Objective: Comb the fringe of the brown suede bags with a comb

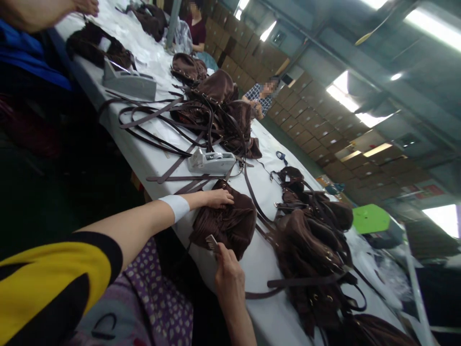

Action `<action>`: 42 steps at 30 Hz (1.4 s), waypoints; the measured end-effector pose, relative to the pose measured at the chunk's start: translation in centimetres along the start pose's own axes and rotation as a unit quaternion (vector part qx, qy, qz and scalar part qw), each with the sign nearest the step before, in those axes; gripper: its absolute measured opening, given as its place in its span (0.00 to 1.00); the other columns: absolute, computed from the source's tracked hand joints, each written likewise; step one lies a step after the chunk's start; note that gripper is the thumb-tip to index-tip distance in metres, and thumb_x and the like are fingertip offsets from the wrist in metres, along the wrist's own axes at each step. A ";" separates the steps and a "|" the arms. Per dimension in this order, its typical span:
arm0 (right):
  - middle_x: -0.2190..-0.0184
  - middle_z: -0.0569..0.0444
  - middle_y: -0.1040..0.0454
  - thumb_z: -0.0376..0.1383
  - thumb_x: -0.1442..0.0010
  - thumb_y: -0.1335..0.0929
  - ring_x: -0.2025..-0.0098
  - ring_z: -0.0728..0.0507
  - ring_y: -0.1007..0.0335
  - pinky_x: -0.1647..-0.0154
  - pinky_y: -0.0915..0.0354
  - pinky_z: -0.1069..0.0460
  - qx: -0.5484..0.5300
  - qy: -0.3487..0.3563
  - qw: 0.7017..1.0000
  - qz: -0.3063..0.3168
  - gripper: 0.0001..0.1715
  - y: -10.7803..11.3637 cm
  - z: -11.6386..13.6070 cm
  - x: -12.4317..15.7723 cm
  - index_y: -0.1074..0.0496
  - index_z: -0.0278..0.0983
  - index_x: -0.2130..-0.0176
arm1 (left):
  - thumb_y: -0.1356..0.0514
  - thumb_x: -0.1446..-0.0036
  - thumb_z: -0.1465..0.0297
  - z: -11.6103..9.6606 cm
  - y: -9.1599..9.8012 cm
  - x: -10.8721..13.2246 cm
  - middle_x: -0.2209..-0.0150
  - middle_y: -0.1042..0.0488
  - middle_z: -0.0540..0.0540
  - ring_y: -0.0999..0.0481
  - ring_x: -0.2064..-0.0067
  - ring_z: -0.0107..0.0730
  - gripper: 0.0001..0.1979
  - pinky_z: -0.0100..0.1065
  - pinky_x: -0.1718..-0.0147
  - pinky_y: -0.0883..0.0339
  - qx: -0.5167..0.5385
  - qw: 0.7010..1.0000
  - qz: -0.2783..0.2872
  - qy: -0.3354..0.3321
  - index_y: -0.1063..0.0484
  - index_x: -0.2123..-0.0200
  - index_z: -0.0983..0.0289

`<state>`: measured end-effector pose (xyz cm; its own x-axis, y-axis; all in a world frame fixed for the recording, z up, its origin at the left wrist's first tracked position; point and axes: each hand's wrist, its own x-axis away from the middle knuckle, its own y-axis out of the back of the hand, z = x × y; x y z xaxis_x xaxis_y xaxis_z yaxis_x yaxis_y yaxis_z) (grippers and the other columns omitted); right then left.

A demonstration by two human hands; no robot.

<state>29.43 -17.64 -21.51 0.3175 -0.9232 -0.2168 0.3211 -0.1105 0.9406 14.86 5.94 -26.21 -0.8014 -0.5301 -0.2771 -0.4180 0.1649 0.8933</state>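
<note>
Fingers (223,252) of the right hand (230,276) are closed around a small pale comb-like tool (212,243) in the head view, its toothed end pointing at the gathered brown fabric bag (230,223), the landmark for everything else; whether the teeth touch the cloth, I cannot tell. The left hand (218,198) lies on the upper part of that bag with its fingers bent over the fabric, and whether they pinch a fold or only press on it cannot be made out. The bag sits at the near edge of a white-covered table (264,307), below both hands. A white band (175,206) wraps the left forearm, close to the bag, and a yellow-and-black sleeve (72,274) covers the upper arm, farther to its left. Just above the bag stands a grey tape dispenser (212,162), with loose dark straps (154,134) trailing beyond it. A heap of brown bags (216,91) lies farther above the bag, and a second tape dispenser (129,84) stands well off to its upper left. To the bag's right spreads another pile of brown bags (313,245), with a bright green panel (370,218) beyond that pile. Well past the bag, across the table, are a person in a checked shirt (264,98) and stacked cardboard boxes (309,125).
</note>
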 end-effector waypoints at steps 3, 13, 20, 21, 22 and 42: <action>0.67 0.50 0.29 0.28 0.36 0.44 0.68 0.45 0.31 0.70 0.37 0.54 0.048 0.007 0.999 0.007 0.21 -0.2 0.4 -1.3 0.33 0.35 0.47 | 0.43 0.45 0.70 0.5 0.5 -0.5 0.50 0.27 0.57 0.30 0.51 0.38 0.16 0.37 0.51 0.41 0.002 1.000 0.005 -0.013 0.28 0.52 0.56; 0.64 0.52 0.29 0.23 0.41 0.39 0.63 0.43 0.35 0.61 0.41 0.51 0.155 0.102 0.978 0.097 0.23 0.1 2.3 -6.8 0.32 0.40 0.49 | 0.51 0.39 0.57 -1.6 -0.5 2.4 0.41 0.35 0.58 0.42 0.39 0.52 0.23 0.56 0.43 0.54 0.011 0.995 -0.016 0.102 0.35 0.44 0.56; 0.66 0.53 0.27 0.21 0.44 0.39 0.63 0.46 0.33 0.61 0.40 0.54 0.086 0.112 0.983 0.120 0.25 -1.0 1.0 -6.8 0.32 0.37 0.50 | 0.50 0.40 0.58 -1.3 -0.7 2.8 0.41 0.34 0.57 0.42 0.39 0.49 0.23 0.54 0.42 0.54 0.023 0.994 -0.029 0.102 0.35 0.43 0.55; 0.66 0.53 0.27 0.21 0.44 0.39 0.63 0.46 0.33 0.61 0.40 0.54 0.080 0.123 0.982 0.122 0.24 -1.0 0.8 -6.6 0.32 0.37 0.50 | 0.50 0.40 0.57 -1.2 -0.7 2.8 0.41 0.35 0.57 0.42 0.39 0.49 0.23 0.55 0.42 0.54 0.025 0.994 -0.030 0.102 0.35 0.43 0.55; 0.67 0.53 0.27 0.21 0.44 0.39 0.64 0.46 0.33 0.62 0.40 0.54 0.076 0.133 0.980 0.123 0.24 -0.9 0.6 -6.5 0.32 0.37 0.51 | 0.51 0.40 0.57 -1.2 -0.8 2.8 0.41 0.35 0.58 0.42 0.39 0.49 0.23 0.55 0.42 0.54 0.027 0.994 -0.030 0.101 0.35 0.43 0.55; 0.68 0.53 0.27 0.23 0.43 0.37 0.66 0.44 0.36 0.64 0.45 0.51 0.139 0.201 0.957 0.158 0.24 -2.7 0.5 -4.1 0.33 0.36 0.47 | 0.51 0.40 0.56 -0.8 -0.7 2.8 0.42 0.34 0.57 0.41 0.40 0.48 0.24 0.53 0.42 0.54 0.017 0.995 -0.034 0.094 0.36 0.44 0.56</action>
<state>26.85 -13.78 -23.01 0.6946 -0.7169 0.0603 -0.0806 0.0058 0.9967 13.25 3.62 -27.37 -0.6784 -0.6862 -0.2624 -0.4849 0.1499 0.8616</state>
